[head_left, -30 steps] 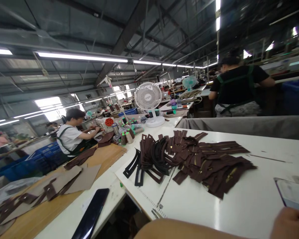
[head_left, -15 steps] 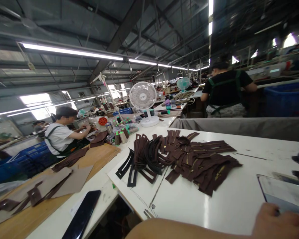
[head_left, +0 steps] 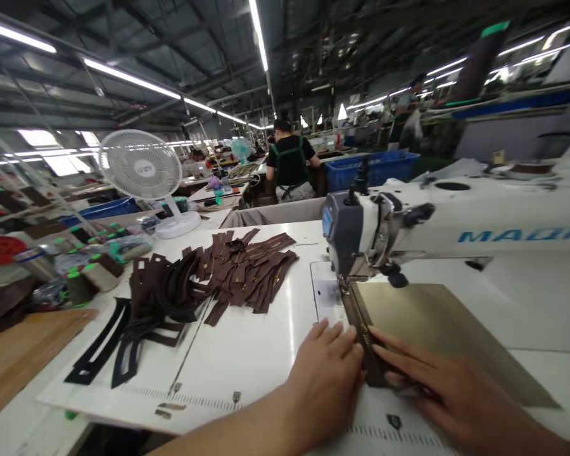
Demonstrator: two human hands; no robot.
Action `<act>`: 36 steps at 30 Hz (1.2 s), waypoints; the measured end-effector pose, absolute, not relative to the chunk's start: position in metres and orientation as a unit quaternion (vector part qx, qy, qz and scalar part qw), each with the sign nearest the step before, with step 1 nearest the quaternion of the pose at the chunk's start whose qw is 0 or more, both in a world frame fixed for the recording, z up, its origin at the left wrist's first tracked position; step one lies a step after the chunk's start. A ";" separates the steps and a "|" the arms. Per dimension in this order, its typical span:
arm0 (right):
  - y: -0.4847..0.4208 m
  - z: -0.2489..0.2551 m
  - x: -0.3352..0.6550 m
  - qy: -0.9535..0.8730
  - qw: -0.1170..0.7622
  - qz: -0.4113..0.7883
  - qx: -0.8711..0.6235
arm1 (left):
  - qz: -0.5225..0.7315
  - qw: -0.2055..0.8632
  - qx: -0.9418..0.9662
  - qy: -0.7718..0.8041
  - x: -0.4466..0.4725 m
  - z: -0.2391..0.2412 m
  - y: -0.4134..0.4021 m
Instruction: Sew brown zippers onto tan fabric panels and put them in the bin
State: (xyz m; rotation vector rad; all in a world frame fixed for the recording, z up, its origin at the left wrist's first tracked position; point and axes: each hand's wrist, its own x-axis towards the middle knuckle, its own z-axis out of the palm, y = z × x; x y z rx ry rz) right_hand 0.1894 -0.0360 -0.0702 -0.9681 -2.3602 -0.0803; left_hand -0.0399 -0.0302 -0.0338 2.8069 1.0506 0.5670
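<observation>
My left hand lies flat on the white table, fingers together, its fingertips against the left edge of a brown zipper strip. My right hand rests with fingers stretched out on the olive-brown leather panel beside the strip. Strip and panel run up under the needle of a white sewing machine. A pile of dark brown zipper pieces lies to the left on the table.
A white desk fan stands at the back left, with thread spools near it. Black cut-out strips lie at the table's left edge. A person in a black shirt sits farther back beside blue crates.
The view has swung right, bringing the sewing machine into sight. Both hands now lie on the strip and the leather panel; earlier only a forearm and part of a hand showed.
</observation>
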 end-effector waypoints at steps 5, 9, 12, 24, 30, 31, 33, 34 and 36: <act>-0.053 -0.058 0.177 -0.902 0.269 -0.119 -0.316 | 0.186 0.057 0.926 0.322 -0.043 -0.040 -0.043; -0.041 -0.032 0.176 -0.897 0.266 0.003 -0.352 | 0.179 0.158 0.904 0.355 -0.045 -0.024 -0.032; -0.023 -0.003 0.173 -0.844 0.217 0.148 -0.467 | 0.205 0.258 0.851 0.408 -0.042 -0.007 -0.018; -0.004 0.017 0.179 -0.826 0.188 0.113 -0.519 | 0.283 0.248 0.799 0.469 -0.017 0.026 0.018; 0.003 0.015 0.177 -0.838 0.173 -0.061 -0.513 | 0.270 0.220 0.821 0.453 -0.019 0.038 0.028; 0.005 0.017 0.176 -0.838 0.173 -0.066 -0.514 | 0.268 0.213 0.825 0.451 -0.019 0.039 0.029; 0.006 0.021 0.175 -0.837 0.175 -0.076 -0.512 | 0.264 0.197 0.831 0.447 -0.020 0.040 0.030; 0.006 0.022 0.175 -0.838 0.176 -0.080 -0.510 | 0.262 0.188 0.835 0.445 -0.020 0.039 0.029; 0.000 0.016 0.175 -0.842 0.177 -0.084 -0.503 | 0.258 0.170 0.844 0.437 -0.022 0.032 0.023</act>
